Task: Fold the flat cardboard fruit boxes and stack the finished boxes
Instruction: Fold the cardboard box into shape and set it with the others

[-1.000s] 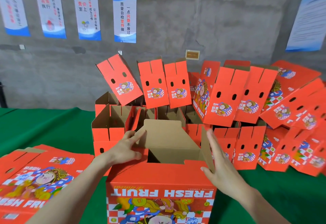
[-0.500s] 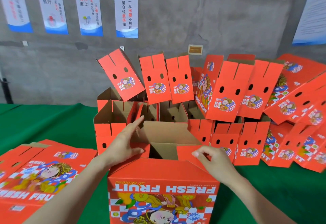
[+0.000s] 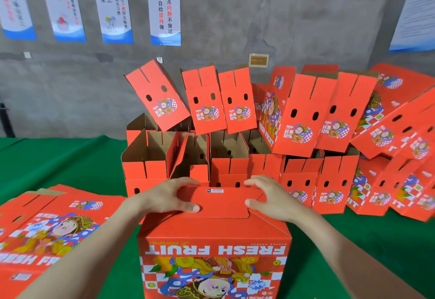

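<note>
A red fruit box (image 3: 213,250) printed "FRESH FRUIT" upside down stands upright on the green table right in front of me. Its top flaps (image 3: 223,202) are folded flat and closed. My left hand (image 3: 162,198) grips the left end of the top, fingers curled over the far edge and thumb on the flap. My right hand (image 3: 273,201) holds the right end the same way. A stack of flat, unfolded boxes (image 3: 47,223) lies to the left.
Behind the box, several folded red boxes (image 3: 146,157) stand open-topped, with more leaning on them (image 3: 301,115) and tumbling off to the right (image 3: 400,134). The green cloth (image 3: 58,162) is bare at far left. A concrete wall with posters (image 3: 164,9) stands behind.
The box's top was open with brown flaps standing up. Both hands folded the side and top flaps inward and down, and the top is now closed under my hands.
</note>
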`<state>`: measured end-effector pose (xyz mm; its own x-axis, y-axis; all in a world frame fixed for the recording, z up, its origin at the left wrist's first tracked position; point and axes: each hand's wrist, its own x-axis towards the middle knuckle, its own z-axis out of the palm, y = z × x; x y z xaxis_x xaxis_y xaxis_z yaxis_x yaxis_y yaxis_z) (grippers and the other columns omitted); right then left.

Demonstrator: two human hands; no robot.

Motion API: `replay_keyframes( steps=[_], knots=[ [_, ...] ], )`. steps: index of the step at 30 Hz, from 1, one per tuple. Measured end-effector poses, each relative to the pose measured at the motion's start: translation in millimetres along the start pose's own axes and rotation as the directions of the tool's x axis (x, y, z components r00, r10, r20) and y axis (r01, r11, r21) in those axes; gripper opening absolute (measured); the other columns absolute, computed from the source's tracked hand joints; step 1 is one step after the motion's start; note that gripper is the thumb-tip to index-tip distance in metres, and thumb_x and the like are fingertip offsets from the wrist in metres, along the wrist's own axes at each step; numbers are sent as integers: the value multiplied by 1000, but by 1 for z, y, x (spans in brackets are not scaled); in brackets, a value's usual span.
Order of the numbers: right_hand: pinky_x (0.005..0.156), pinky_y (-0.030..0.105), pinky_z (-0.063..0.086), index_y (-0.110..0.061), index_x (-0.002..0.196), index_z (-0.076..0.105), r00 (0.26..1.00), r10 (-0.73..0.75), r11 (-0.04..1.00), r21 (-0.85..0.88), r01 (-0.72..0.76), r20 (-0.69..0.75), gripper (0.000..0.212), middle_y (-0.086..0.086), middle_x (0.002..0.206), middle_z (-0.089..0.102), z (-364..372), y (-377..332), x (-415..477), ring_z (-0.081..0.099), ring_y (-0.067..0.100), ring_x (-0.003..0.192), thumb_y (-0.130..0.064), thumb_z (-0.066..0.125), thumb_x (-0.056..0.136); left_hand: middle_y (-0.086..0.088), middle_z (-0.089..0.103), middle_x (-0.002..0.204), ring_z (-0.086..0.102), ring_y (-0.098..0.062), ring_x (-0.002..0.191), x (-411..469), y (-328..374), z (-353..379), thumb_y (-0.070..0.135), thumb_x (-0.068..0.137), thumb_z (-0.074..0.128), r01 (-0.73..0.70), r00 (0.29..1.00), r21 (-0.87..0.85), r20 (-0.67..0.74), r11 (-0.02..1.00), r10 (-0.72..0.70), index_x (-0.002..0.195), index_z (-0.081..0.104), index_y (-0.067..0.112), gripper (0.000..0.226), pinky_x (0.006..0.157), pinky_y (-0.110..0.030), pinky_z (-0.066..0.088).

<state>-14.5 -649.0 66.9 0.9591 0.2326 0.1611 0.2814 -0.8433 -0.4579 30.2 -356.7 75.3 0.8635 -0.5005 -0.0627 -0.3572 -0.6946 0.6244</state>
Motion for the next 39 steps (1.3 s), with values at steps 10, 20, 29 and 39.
replay_keyframes(
  steps=[10, 20, 29, 39],
  knots=[
    [101, 35, 36, -36, 135, 39, 988, 113, 994, -23, -111, 109, 62, -4, 132, 45, 12, -3, 18, 37, 18, 125, -31, 69, 81, 6, 49, 130, 46, -19, 123, 15, 2, 9, 56, 63, 79, 104, 991, 291, -113, 951, -73, 138, 43, 31, 87, 106, -48, 36],
    [98, 37, 39, -39, 133, 30, 992, 117, 970, -219, -105, 40, 63, -4, 132, 43, 21, -7, 18, 37, 20, 125, -38, 67, 82, 6, 47, 133, 39, -22, 127, 14, 9, 18, 57, 63, 77, 172, 978, 427, -181, 888, -103, 138, 39, 37, 86, 102, -53, 35],
    [110, 37, 31, -33, 143, 35, 996, 64, 997, -54, -60, 66, 53, -4, 144, 39, 17, -2, 11, 32, 18, 133, -39, 54, 94, 2, 44, 143, 42, -17, 130, 9, 8, 5, 51, 89, 56, 81, 994, 207, -88, 975, -64, 143, 39, 27, 62, 108, -32, 33],
    [110, 29, 23, -29, 136, 52, 996, 85, 995, 50, -83, -35, 37, -3, 145, 45, 17, 6, 9, 33, 16, 138, -23, 48, 100, 5, 59, 128, 57, -18, 115, -37, -49, 18, 64, 55, 79, 221, 935, -702, -44, 677, -351, 132, 53, 25, 90, 89, -31, 41]
  ],
)
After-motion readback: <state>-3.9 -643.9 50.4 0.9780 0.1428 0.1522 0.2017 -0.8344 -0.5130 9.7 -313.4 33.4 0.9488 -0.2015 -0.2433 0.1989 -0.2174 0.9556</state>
